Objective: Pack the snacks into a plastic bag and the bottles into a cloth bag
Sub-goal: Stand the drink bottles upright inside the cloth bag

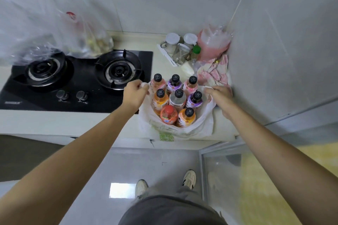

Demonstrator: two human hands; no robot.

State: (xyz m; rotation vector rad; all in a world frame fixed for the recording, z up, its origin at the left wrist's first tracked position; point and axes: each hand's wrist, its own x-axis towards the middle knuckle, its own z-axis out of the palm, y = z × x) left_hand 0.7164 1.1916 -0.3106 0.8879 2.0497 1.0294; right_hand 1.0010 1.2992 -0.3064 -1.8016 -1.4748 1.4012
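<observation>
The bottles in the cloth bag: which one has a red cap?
The orange bottle in the front row, on the left hand's side. Its cap is red; the other seven bottles all have black caps.

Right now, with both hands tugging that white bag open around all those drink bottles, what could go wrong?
1. The left hand and right hand each pinch the cloth bag by its rim only; if lifted that way, eight full bottles might strain or slip the fabric.
2. The red-capped bottle and its neighbours stand loose, so pulling could topple them.
3. The bag sits near the counter edge, so a spill could reach the floor.
</observation>
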